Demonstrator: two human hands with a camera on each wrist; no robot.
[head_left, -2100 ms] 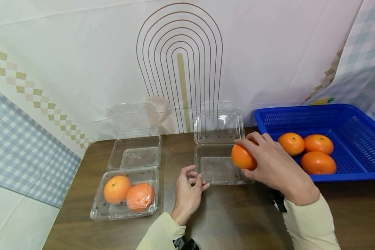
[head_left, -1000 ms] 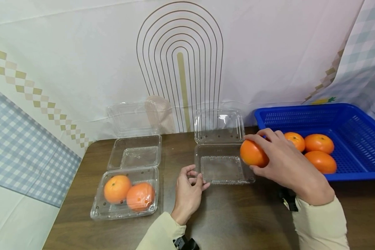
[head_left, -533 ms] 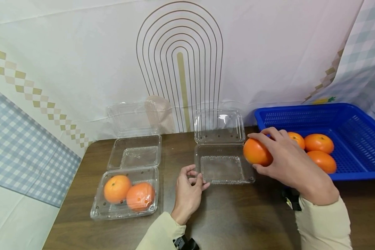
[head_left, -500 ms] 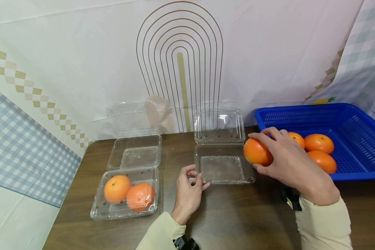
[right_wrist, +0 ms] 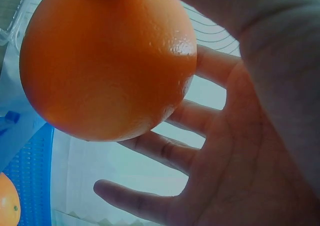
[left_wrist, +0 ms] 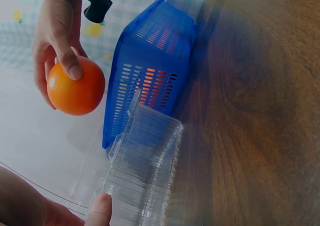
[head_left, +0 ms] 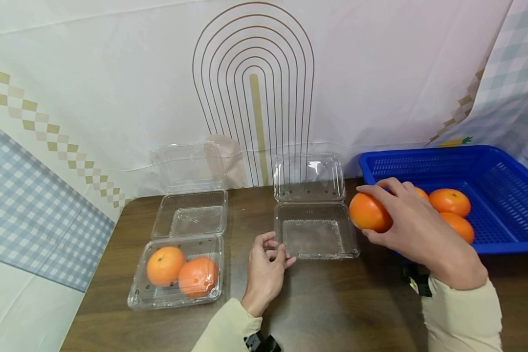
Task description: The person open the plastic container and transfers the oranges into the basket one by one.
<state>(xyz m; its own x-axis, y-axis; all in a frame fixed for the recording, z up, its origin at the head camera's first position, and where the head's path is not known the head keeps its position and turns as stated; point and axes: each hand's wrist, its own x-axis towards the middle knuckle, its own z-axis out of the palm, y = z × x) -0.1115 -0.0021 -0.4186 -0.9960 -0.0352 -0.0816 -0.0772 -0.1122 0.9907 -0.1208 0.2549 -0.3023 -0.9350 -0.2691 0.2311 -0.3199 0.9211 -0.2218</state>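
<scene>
Right hand (head_left: 418, 230) is holding an orange (head_left: 370, 212) in the air

The thumb and fingers are curling around the orange and gripping it. Only the little finger is sticking out, away from the fruit. The orange is hanging above the brown table (head_left: 325, 313), between a clear plastic box (head_left: 312, 239) and a blue basket (head_left: 501, 247).

The left hand (head_left: 265, 278) is bending its fingers loosely at the near left corner of the clear plastic box. Its thumb is touching the edge, but I cannot tell if the fingers are pinching it. The box is standing open, with its lid (head_left: 308, 178) leaning back.

Three more oranges (head_left: 450, 202) are lying in the blue basket on the right. The right hand is hiding most of one.

On the left, a closed box (head_left: 136, 293) is holding two oranges (head_left: 165, 266). Just behind it, another open box (head_left: 198, 222) is sitting, and its lid is standing up in front of the white cloth (head_left: 114, 73).
</scene>
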